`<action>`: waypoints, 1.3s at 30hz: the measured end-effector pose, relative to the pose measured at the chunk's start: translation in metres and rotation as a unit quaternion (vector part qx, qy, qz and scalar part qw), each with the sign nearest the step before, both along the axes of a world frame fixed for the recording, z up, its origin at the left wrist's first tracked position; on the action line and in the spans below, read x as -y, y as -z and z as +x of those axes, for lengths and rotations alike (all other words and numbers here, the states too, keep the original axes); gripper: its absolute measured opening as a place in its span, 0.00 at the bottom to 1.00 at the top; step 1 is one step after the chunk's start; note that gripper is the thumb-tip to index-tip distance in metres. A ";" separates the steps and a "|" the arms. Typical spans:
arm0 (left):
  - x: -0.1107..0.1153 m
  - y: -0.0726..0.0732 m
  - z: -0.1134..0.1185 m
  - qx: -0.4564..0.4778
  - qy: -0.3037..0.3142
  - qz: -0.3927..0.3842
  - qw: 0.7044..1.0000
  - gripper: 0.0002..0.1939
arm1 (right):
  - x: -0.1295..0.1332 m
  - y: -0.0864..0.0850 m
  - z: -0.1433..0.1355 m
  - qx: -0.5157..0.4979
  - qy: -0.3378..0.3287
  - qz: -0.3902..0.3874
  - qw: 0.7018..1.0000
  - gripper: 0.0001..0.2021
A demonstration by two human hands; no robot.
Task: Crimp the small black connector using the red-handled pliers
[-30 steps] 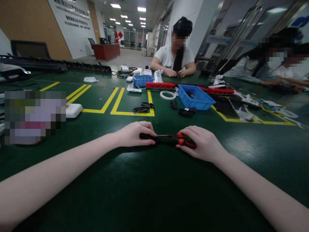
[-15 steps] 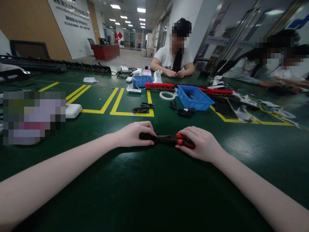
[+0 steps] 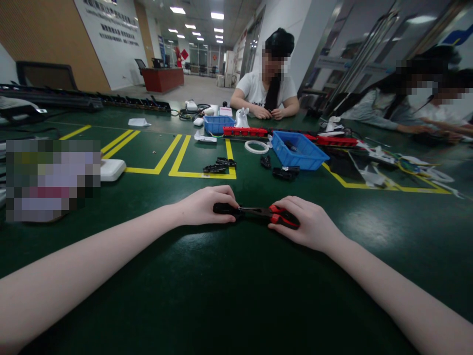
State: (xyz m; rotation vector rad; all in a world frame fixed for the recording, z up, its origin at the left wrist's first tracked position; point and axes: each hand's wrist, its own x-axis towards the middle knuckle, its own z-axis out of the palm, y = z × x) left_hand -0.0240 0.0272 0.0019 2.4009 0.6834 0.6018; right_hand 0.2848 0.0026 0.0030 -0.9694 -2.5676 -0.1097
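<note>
My left hand [image 3: 207,206] is closed around a black part [image 3: 223,209], low over the green table [image 3: 236,286]. Red-and-black pliers [image 3: 284,217] are held in my right hand [image 3: 309,222], their jaws pointing left and meeting the end of the black part. The exact contact between jaws and part is too small to make out. Beyond my hands lie small black pieces [image 3: 219,165] on the yellow tape corner, and more black pieces [image 3: 285,172] in front of a blue bin [image 3: 298,150].
A white tape roll [image 3: 256,147], red strips [image 3: 245,132] and a smaller blue bin [image 3: 219,124] stand farther back. A white box [image 3: 113,169] is at left. Cables [image 3: 417,167] lie at right. A person [image 3: 266,93] sits across the table; others sit at right.
</note>
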 end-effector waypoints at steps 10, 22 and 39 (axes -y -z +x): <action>-0.001 0.001 0.000 0.005 0.010 0.010 1.000 0.12 | -0.001 0.001 0.000 -0.006 0.007 -0.024 1.000 0.16; -0.002 0.001 0.000 0.007 0.012 -0.001 1.000 0.12 | -0.002 -0.001 0.000 0.006 0.005 -0.008 1.000 0.17; -0.003 0.003 -0.001 0.019 0.010 0.009 1.000 0.12 | 0.003 0.000 -0.004 0.035 0.004 0.104 0.994 0.18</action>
